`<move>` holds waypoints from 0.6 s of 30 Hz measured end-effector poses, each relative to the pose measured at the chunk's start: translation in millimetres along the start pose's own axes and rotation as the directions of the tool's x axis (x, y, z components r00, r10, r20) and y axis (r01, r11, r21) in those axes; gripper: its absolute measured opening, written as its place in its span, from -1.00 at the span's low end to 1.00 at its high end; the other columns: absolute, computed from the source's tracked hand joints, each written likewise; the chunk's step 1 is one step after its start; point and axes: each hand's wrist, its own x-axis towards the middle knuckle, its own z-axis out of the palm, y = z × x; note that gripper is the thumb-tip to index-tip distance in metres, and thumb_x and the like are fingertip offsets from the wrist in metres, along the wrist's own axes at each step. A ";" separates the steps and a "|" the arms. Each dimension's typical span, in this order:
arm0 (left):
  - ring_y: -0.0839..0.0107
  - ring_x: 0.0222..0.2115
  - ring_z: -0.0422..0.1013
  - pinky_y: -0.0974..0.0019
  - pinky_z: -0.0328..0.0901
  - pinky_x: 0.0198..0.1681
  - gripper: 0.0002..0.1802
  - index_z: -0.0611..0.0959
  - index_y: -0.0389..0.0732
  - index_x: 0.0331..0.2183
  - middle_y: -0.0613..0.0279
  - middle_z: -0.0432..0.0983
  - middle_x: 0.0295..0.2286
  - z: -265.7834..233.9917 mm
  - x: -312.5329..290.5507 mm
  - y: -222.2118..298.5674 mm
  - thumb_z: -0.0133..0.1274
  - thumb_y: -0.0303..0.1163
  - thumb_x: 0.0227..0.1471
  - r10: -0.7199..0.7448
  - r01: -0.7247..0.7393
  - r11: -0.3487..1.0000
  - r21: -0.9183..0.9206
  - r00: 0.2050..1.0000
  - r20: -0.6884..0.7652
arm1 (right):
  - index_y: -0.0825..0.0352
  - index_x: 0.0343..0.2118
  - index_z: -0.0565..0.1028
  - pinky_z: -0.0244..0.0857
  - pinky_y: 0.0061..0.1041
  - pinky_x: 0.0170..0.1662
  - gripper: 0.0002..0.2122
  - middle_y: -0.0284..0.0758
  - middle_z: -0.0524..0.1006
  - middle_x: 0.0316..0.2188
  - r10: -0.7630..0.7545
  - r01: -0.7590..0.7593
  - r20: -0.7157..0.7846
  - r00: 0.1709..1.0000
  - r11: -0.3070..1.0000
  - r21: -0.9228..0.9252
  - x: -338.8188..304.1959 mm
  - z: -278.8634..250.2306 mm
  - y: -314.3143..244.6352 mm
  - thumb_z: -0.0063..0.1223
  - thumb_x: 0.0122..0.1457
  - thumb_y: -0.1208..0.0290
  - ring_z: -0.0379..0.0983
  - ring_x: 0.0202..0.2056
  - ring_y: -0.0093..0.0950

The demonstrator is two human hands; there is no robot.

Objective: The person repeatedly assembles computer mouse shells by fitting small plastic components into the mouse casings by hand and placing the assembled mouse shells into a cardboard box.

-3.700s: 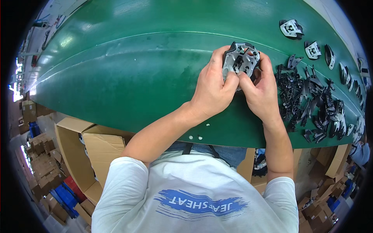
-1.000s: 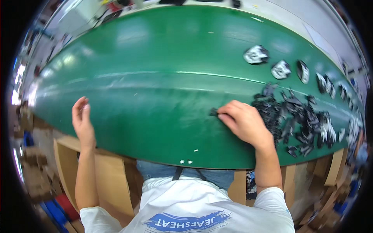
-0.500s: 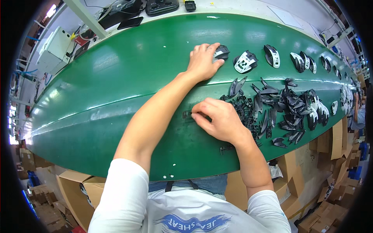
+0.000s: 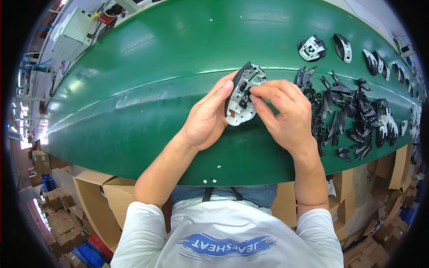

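Observation:
A black-and-white mouse shell (image 4: 240,117) is tilted up in my left hand (image 4: 206,118), its white inner side showing. That hand is closed around the shell's dark outer edge. My right hand (image 4: 288,109) reaches over from the right, thumb and forefinger pinched at a small black plastic part (image 4: 245,100) lying against the inside of the shell. The fingertips partly cover the part, so I cannot tell how it sits there. Both hands are above the green table (image 4: 134,120).
To the right lies a heap of black curved plastic pieces (image 4: 342,118) and small black parts (image 4: 318,114). Behind them, more shells (image 4: 312,48) stand in a row stretching right. Cardboard boxes (image 4: 96,176) are below the front edge. A white box-shaped device (image 4: 76,31) stands at the far left.
My left hand has picked the shell up off the table and brought it nearer. My right hand has lifted a small black part from the table to the shell. The view has shifted left.

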 end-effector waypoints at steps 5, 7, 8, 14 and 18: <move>0.33 0.31 0.33 0.12 0.21 0.41 -0.41 0.32 -0.25 0.42 0.14 0.40 0.30 6.9 -7.2 -13.8 -0.27 -0.13 0.58 0.036 -0.036 0.999 0.028 0.999 0.003 | 0.23 -0.24 0.68 0.42 -0.30 -0.17 -0.82 -0.38 0.65 -0.30 0.026 -0.022 0.040 0.999 0.996 -0.092 -5.2 2.6 -7.3 0.41 0.08 0.54 0.58 -0.30 -0.33; 0.34 0.31 0.31 0.15 0.19 0.40 -0.38 0.29 -0.25 0.44 0.16 0.37 0.30 6.5 -9.2 -18.2 -0.23 -0.12 0.56 0.035 -0.035 0.999 0.015 0.999 0.003 | 0.23 -0.25 0.68 0.42 -0.30 -0.17 -0.82 -0.38 0.65 -0.30 0.045 -0.041 0.037 0.998 0.995 -0.094 -6.8 3.2 -8.7 0.40 0.08 0.54 0.58 -0.30 -0.33; 0.34 0.31 0.31 0.15 0.19 0.40 -0.38 0.29 -0.25 0.44 0.16 0.37 0.30 5.9 -11.2 -18.7 -0.23 -0.12 0.56 0.032 -0.032 0.999 0.016 0.999 0.003 | 0.23 -0.25 0.67 0.42 -0.30 -0.17 -0.83 -0.37 0.65 -0.30 0.062 -0.059 0.035 0.997 0.994 -0.095 -8.0 3.7 -9.5 0.40 0.08 0.54 0.58 -0.31 -0.32; 0.40 0.25 0.34 0.22 0.25 0.33 -0.22 0.17 -0.18 0.48 0.21 0.36 0.25 11.7 -11.4 -30.2 -0.03 -0.50 0.32 0.067 -0.055 0.952 0.300 0.997 -0.029 | 0.26 -0.29 0.66 0.44 -0.28 -0.21 -0.86 -0.34 0.63 -0.35 0.142 -0.138 0.026 0.989 0.981 -0.133 -11.4 2.6 -11.3 0.39 0.08 0.54 0.58 -0.32 -0.30; 0.40 0.26 0.32 0.23 0.26 0.33 -0.16 0.17 -0.19 0.48 0.20 0.36 0.26 19.9 -4.4 -34.5 -0.03 -0.61 0.22 0.067 -0.043 0.967 0.252 0.994 -0.087 | 0.28 -0.29 0.65 0.47 -0.25 -0.24 -0.87 -0.33 0.62 -0.36 0.204 -0.201 0.034 0.978 0.977 -0.064 -11.5 -2.1 -7.6 0.38 0.10 0.54 0.59 -0.33 -0.27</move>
